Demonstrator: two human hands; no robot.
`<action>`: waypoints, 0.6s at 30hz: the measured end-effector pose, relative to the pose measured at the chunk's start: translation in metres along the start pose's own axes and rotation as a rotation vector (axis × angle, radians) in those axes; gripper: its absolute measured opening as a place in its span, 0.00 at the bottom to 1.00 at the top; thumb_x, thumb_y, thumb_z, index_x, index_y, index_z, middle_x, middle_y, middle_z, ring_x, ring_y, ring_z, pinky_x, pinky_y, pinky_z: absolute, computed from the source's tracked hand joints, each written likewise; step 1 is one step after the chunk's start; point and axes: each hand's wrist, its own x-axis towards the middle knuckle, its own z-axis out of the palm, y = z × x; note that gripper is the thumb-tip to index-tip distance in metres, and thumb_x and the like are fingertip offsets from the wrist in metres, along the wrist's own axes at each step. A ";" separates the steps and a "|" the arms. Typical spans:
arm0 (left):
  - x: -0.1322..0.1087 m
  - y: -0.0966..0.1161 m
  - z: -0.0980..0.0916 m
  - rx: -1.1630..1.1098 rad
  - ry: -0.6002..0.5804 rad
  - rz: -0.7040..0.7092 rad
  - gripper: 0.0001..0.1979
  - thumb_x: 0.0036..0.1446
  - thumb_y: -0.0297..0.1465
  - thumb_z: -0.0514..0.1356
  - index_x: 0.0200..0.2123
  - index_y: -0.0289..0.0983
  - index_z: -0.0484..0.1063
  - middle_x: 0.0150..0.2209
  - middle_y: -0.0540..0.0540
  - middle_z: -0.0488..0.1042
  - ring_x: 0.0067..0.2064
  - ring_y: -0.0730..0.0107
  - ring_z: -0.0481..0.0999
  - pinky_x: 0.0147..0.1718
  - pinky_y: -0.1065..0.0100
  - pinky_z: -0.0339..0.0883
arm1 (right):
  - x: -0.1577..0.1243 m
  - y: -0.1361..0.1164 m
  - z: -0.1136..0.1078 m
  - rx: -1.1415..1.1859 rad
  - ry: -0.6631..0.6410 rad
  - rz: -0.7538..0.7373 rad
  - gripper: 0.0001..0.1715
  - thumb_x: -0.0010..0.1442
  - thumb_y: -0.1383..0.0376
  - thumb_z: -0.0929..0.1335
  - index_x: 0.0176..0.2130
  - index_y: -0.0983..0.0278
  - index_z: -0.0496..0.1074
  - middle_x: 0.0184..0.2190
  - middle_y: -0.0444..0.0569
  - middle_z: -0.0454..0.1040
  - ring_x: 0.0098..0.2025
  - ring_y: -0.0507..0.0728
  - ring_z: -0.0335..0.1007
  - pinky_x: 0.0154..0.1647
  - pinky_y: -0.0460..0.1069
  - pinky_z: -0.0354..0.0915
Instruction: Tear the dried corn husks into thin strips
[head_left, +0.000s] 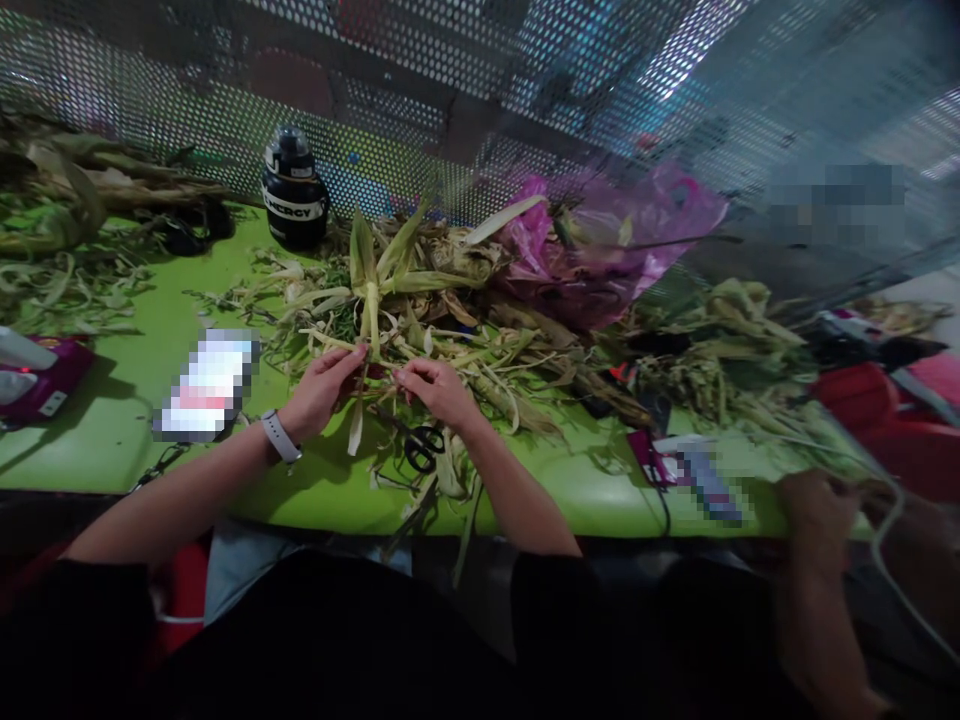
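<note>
My left hand (326, 388) is closed in a pinch at the lower end of a pale yellow-green stem of husk-like leaves (372, 312). The leaves fan out at the top, pointing away from me. Just right of it, my right hand (441, 392) has its thumb and fingers pressed together. Whatever they pinch is too small to make out; a dark reddish bit shows between the two hands. Black-handled scissors (424, 449) lie close below my right hand, among dry leaf scraps (450, 470).
On the green table (315, 470) are a phone (206, 385) at left, a purple device (52, 380), a black bottle (294, 190) and a pink plastic bag (600, 250). Leaf heaps line a perforated metal screen (420, 110). Another person's hand (817, 505) is at right, near a second phone (709, 485).
</note>
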 end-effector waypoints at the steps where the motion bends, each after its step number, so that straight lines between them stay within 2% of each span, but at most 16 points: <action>1: 0.001 -0.001 -0.002 0.013 -0.027 -0.003 0.14 0.51 0.39 0.66 0.36 0.34 0.77 0.33 0.44 0.78 0.35 0.68 0.77 0.33 0.71 0.70 | 0.001 0.001 -0.001 -0.047 0.070 -0.035 0.19 0.57 0.53 0.66 0.24 0.64 0.67 0.19 0.40 0.65 0.23 0.49 0.59 0.28 0.46 0.55; 3: 0.003 -0.001 -0.005 0.105 -0.097 0.017 0.15 0.53 0.40 0.64 0.37 0.33 0.78 0.36 0.42 0.78 0.38 0.65 0.77 0.36 0.68 0.70 | 0.001 0.002 -0.004 -0.123 0.185 -0.100 0.19 0.58 0.53 0.66 0.25 0.64 0.68 0.21 0.41 0.66 0.26 0.50 0.60 0.32 0.46 0.57; 5: 0.004 0.000 -0.007 0.260 -0.131 0.125 0.15 0.53 0.40 0.63 0.38 0.34 0.78 0.37 0.42 0.78 0.39 0.64 0.76 0.39 0.66 0.70 | 0.002 0.004 -0.007 -0.146 0.213 -0.126 0.20 0.59 0.52 0.65 0.26 0.64 0.68 0.22 0.42 0.68 0.28 0.50 0.61 0.34 0.46 0.58; 9: 0.002 0.008 -0.007 0.555 -0.068 0.496 0.12 0.52 0.35 0.65 0.40 0.39 0.79 0.41 0.42 0.75 0.47 0.63 0.72 0.48 0.63 0.67 | 0.002 0.006 -0.011 -0.119 0.115 -0.140 0.22 0.61 0.50 0.64 0.28 0.64 0.70 0.23 0.43 0.69 0.28 0.52 0.63 0.34 0.46 0.59; 11: -0.001 0.014 -0.005 0.606 -0.059 0.573 0.10 0.49 0.33 0.67 0.37 0.39 0.80 0.45 0.41 0.73 0.51 0.61 0.69 0.50 0.64 0.65 | 0.002 0.007 -0.012 -0.107 0.070 -0.148 0.21 0.62 0.50 0.63 0.30 0.64 0.71 0.25 0.44 0.71 0.30 0.52 0.65 0.35 0.47 0.60; 13: -0.003 0.016 -0.003 0.555 -0.122 0.498 0.10 0.49 0.33 0.68 0.37 0.38 0.79 0.43 0.41 0.73 0.49 0.62 0.71 0.47 0.65 0.67 | 0.003 0.007 -0.013 -0.107 0.029 -0.162 0.21 0.62 0.51 0.63 0.32 0.65 0.72 0.27 0.45 0.71 0.32 0.52 0.66 0.37 0.47 0.60; 16: -0.005 0.015 -0.003 0.421 -0.294 0.256 0.12 0.55 0.38 0.63 0.35 0.35 0.77 0.36 0.41 0.74 0.37 0.66 0.73 0.36 0.67 0.68 | 0.004 0.009 -0.014 -0.130 -0.047 -0.204 0.21 0.62 0.51 0.63 0.31 0.65 0.72 0.29 0.46 0.72 0.34 0.53 0.66 0.39 0.47 0.60; 18: -0.005 0.012 -0.004 0.360 -0.337 0.160 0.15 0.57 0.41 0.60 0.33 0.34 0.75 0.30 0.44 0.73 0.29 0.71 0.70 0.28 0.70 0.65 | 0.006 0.010 -0.014 -0.136 -0.080 -0.220 0.22 0.63 0.51 0.63 0.32 0.65 0.73 0.29 0.46 0.72 0.34 0.53 0.67 0.38 0.47 0.61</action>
